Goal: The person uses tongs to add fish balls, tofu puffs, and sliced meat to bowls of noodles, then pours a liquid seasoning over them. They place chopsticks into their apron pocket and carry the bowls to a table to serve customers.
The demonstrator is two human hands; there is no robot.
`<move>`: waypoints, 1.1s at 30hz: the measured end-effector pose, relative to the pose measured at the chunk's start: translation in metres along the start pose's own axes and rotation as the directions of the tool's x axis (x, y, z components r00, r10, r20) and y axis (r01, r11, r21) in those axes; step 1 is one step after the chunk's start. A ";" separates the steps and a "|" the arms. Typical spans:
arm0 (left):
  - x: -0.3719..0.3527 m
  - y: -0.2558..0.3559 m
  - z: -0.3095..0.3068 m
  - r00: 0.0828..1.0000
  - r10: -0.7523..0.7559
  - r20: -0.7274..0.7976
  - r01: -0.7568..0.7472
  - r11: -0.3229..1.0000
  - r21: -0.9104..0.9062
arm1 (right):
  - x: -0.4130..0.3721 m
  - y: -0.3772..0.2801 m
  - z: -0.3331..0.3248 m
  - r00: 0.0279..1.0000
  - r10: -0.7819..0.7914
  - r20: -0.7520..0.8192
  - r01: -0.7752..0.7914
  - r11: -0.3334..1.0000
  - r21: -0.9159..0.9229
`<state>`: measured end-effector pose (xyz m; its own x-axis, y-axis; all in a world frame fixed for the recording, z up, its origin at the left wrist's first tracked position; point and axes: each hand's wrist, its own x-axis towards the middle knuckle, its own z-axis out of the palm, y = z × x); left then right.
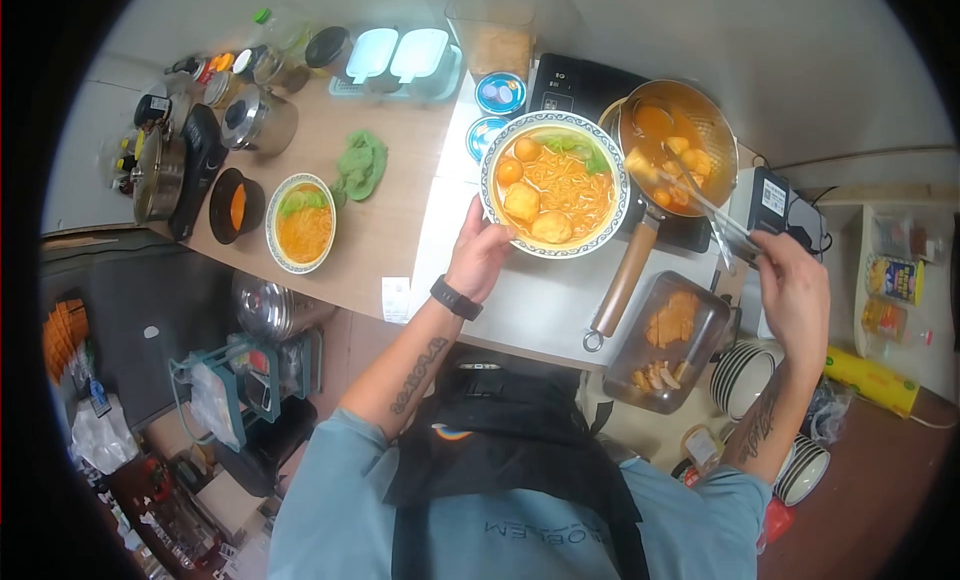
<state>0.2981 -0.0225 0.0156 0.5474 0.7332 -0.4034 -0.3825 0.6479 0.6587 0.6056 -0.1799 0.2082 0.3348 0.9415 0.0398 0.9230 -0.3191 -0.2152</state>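
Note:
My left hand [480,248] grips the lower left rim of a patterned bowl [487,195], tilted slightly toward me beside the pan. In the bowl are noodles [570,192] in orange broth, green leaves [580,148], round balls and fried tofu-like pieces. Closed around a pair of metal tongs [722,220] is my right hand [792,280], to the right of the pan. The tongs reach down into the pan [735,155], which holds orange broth and several chunks [690,163]. A ladle [655,118] also rests in that broth.
The pan sits on an induction cooker [565,80], its wooden handle [628,280] pointing toward me. A tray of sliced fried meat [612,365] lies at the front right. Farther left are a second noodle bowl [272,230], green cloth [362,165], black bowl [222,205] and steel pot [270,130].

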 end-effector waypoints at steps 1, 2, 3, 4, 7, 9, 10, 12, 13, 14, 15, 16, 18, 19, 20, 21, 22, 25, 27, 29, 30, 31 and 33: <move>0.001 0.000 0.000 1.000 0.005 0.004 -0.005 1.000 -0.006 | -0.003 -0.007 0.000 0.998 -0.051 0.026 0.051 0.999 0.008; 0.002 -0.001 0.000 1.000 0.008 0.011 -0.007 1.000 -0.011 | -0.004 -0.013 0.003 0.999 -0.047 0.026 0.047 0.999 0.008; 0.002 -0.002 -0.001 1.000 0.003 0.013 -0.003 1.000 -0.011 | -0.006 -0.019 0.008 0.995 -0.086 0.044 0.086 0.996 -0.003; 0.002 -0.003 -0.002 1.000 0.007 0.016 -0.007 1.000 -0.014 | -0.008 -0.025 0.013 0.990 -0.126 0.061 0.127 0.992 -0.012; 0.002 -0.002 -0.002 1.000 0.016 0.018 -0.015 1.000 -0.013 | -0.010 -0.038 0.018 0.982 -0.147 0.117 0.154 0.986 -0.057; 0.001 -0.002 -0.002 1.000 0.019 0.020 -0.019 1.000 -0.013 | -0.010 -0.038 0.013 0.978 -0.154 0.138 0.163 0.985 -0.059; 0.000 -0.002 -0.002 1.000 0.027 0.016 -0.026 0.999 -0.022 | -0.009 -0.034 0.004 0.984 -0.114 0.140 0.112 0.993 0.024; 0.001 -0.002 0.000 0.999 0.027 0.031 -0.026 0.999 -0.038 | -0.004 -0.016 -0.013 0.993 -0.047 0.108 0.044 0.998 0.034; 0.000 -0.002 0.000 0.999 0.034 0.038 -0.032 0.999 -0.038 | 0.001 -0.002 -0.016 0.999 -0.020 0.039 0.023 0.996 -0.081; -0.001 -0.001 -0.001 0.998 0.042 0.045 -0.040 0.999 -0.035 | 0.008 0.010 -0.017 0.999 -0.002 -0.034 -0.004 0.982 -0.191; -0.002 -0.001 0.000 0.999 0.030 0.030 -0.029 0.999 -0.038 | 0.017 0.022 -0.015 0.999 0.003 -0.040 -0.011 0.981 -0.194; -0.002 -0.001 -0.001 0.999 0.028 0.036 -0.027 0.999 -0.036 | 0.027 0.033 -0.012 0.999 0.034 -0.021 -0.039 0.958 -0.285; -0.002 -0.003 -0.003 0.999 0.029 0.035 -0.028 0.999 -0.036 | 0.045 0.044 0.001 0.997 0.075 -0.008 -0.072 0.925 -0.374; -0.001 -0.004 -0.004 0.999 0.030 0.044 -0.028 0.999 -0.035 | 0.055 0.047 0.009 0.995 0.096 0.023 -0.082 0.931 -0.355; -0.001 -0.004 -0.006 0.999 0.033 0.042 -0.033 0.999 -0.003 | 0.062 0.050 0.017 0.992 0.116 0.057 -0.091 0.938 -0.336; -0.001 -0.005 -0.007 0.999 0.036 0.037 -0.037 0.999 0.029 | 0.069 0.055 0.026 0.991 0.119 0.054 -0.094 0.937 -0.336; -0.001 -0.004 -0.006 0.999 0.036 0.040 -0.037 0.999 0.030 | 0.075 0.060 0.036 0.977 0.177 0.117 -0.131 0.938 -0.322; -0.003 -0.003 -0.005 0.999 0.031 0.033 -0.032 0.999 0.036 | 0.074 0.062 0.036 0.968 0.211 0.138 -0.165 0.943 -0.289; -0.002 -0.003 -0.008 0.998 0.038 0.043 -0.040 0.999 0.036 | 0.070 0.056 0.025 0.978 0.184 0.094 -0.153 0.951 -0.270; -0.002 -0.001 -0.005 0.999 0.037 0.039 -0.038 0.999 0.016 | 0.061 0.049 0.010 0.962 0.269 0.052 -0.255 0.948 -0.190; -0.003 0.000 -0.005 0.999 0.033 0.036 -0.033 0.999 -0.001 | 0.055 0.052 0.009 0.962 0.267 0.055 -0.252 0.948 -0.192; -0.002 0.000 -0.005 0.999 0.034 0.033 -0.034 0.999 -0.003 | 0.050 0.059 0.009 0.966 0.257 0.023 -0.248 0.950 -0.188; -0.001 0.000 -0.005 0.999 0.035 0.041 -0.035 0.999 0.001 | 0.043 0.065 0.013 0.962 0.272 -0.008 -0.269 0.948 -0.172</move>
<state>0.2939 -0.0222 0.0128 0.5637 0.7464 -0.3537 -0.4006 0.6215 0.6732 0.6781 -0.1585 0.1836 0.5744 0.8185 -0.0129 0.8173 -0.5743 -0.0469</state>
